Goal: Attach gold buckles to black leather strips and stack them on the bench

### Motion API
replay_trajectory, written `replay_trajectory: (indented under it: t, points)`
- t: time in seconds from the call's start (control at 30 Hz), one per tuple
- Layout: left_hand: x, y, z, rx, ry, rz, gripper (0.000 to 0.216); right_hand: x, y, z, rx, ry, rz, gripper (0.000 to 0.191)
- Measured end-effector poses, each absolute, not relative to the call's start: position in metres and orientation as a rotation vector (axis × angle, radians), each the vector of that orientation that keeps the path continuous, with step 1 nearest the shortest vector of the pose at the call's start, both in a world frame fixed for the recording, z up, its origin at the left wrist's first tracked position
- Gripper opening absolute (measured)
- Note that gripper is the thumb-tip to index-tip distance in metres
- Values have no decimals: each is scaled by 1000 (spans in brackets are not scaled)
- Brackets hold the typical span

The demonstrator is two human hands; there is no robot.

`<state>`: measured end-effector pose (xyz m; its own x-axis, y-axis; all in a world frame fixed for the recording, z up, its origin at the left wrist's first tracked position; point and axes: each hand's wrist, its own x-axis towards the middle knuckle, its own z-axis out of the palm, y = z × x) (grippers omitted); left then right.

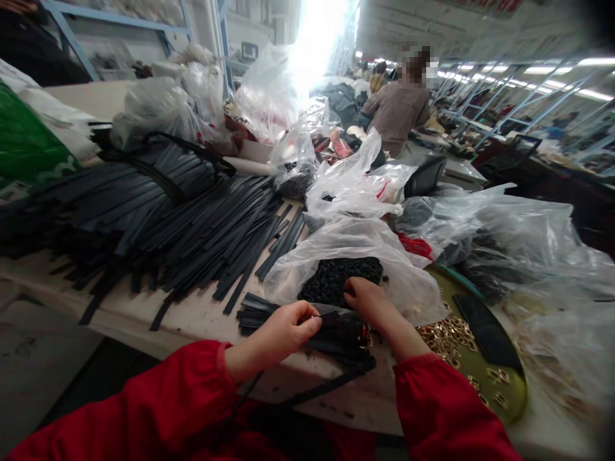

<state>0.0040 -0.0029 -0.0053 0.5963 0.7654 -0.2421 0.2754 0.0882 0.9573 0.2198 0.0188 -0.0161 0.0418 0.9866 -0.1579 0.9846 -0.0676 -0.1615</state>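
Observation:
My left hand [296, 325] pinches a black strap [330, 317] between thumb and fingers, above a small stack of black straps [257, 308] at the table's front. Gold buckles [365, 334] show at the right end of that stack. My right hand [368, 299] is at an opened clear plastic bag [307, 256] filled with small black pieces [331, 280]. Its fingers are curled together against the pieces, and whatever is between the fingertips is too small to make out. To the right, many gold buckles [449, 336] lie on a yellow-green tray [512, 390].
Large bundles of black strips [206, 230] cover the left of the table [202, 320]. A black flat piece [487, 330] lies on the tray. Clear plastic bags [509, 224] crowd the right and back. A person [398, 109] stands beyond them.

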Motion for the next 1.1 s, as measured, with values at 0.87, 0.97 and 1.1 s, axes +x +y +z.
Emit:
replay_trajectory:
  t: [0.87,0.97,1.1]
  points:
    - [-11,-11,6,1479,960,544,23,225,2,5,-2126,-1837,571,25]
    - [-10,-7,9,1477,943,604,23,210,-20,22,-1900,-1645,888,30]
    - [-6,-4,13,1434,885,669,25,176,-53,35,-1371,-1047,1488,30]
